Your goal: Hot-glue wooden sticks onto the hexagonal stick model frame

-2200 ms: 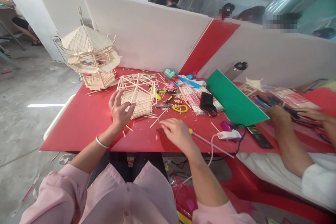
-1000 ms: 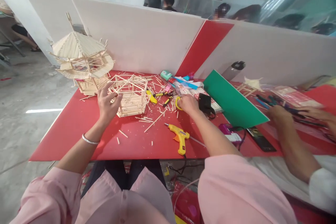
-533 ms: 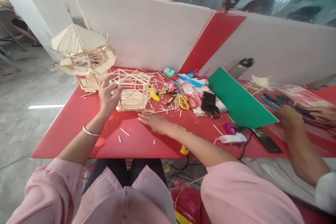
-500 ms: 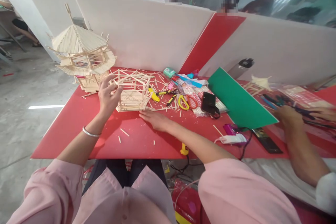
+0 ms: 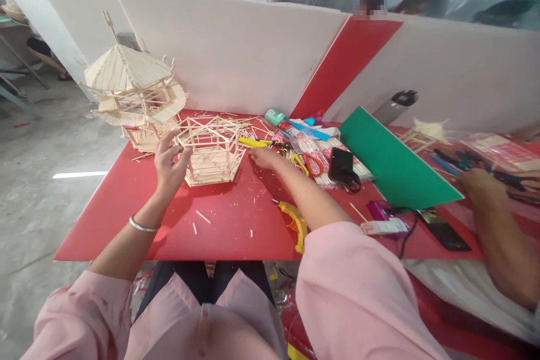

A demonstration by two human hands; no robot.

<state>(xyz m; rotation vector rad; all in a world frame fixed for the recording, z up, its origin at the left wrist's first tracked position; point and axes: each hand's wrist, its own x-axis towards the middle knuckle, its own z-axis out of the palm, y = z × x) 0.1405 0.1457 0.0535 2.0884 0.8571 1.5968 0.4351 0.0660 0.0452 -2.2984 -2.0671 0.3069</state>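
A stick-built wooden frame (image 5: 213,174), many-sided with a floor and thin posts, stands on the red tabletop (image 5: 139,208). At its left side is my left hand (image 5: 169,160), fingers bent and apart, close to the nearest post; I cannot tell whether it touches. My right hand (image 5: 264,157) reaches past the frame's right side, fingers drawn together beside a yellow-handled tool (image 5: 253,142). What those fingers hold, if anything, is hidden. Below my right forearm lies a yellow glue gun (image 5: 295,222), its nozzle pointing left.
A roofed stick pavilion (image 5: 135,81) stands at the left. Loose sticks (image 5: 228,122), scissors (image 5: 300,163), a black box-shaped device (image 5: 341,163) and a green board (image 5: 396,163) lie rightward. Another person's hand (image 5: 478,180) is beyond the board. White panels (image 5: 228,45) close off the back.
My right hand has left the frame's front edge and moved up and right to the tools. My left hand has dropped slightly along the frame's side. More of the glue gun shows.
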